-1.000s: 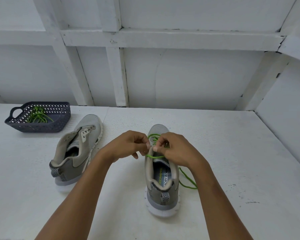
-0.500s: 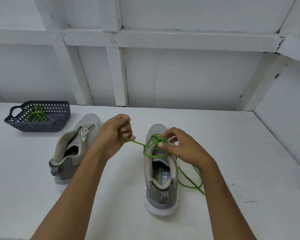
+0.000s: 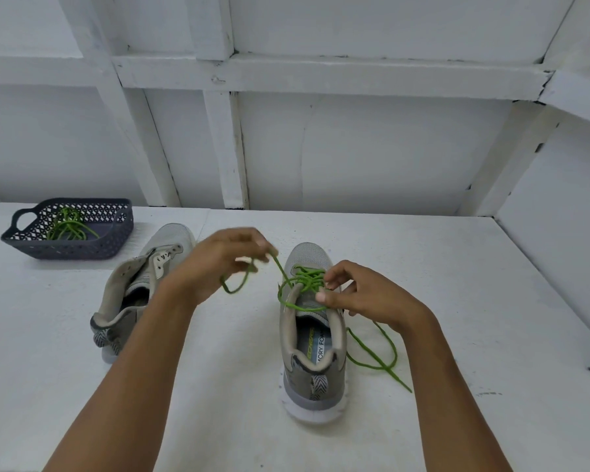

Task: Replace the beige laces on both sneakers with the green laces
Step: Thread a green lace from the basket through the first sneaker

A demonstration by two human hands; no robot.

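The green lace (image 3: 304, 279) crosses the eyelets of the sneaker (image 3: 312, 338) before you, one end trailing on the table (image 3: 457, 267). Your left hand (image 3: 218, 264) pinches the other strand, raised leftward (blurred); your right hand (image 3: 365, 294) seems to pinch the lacing. A second sneaker (image 3: 143, 284) stands further left.

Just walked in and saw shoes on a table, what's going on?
A person is threading a green lace into the nearer sneaker. The left hand pinches one end, raised to the left; the right hand pinches the lace at the top eyelets. The other sneaker shows no lace, and a second green lace lies in the dark basket.
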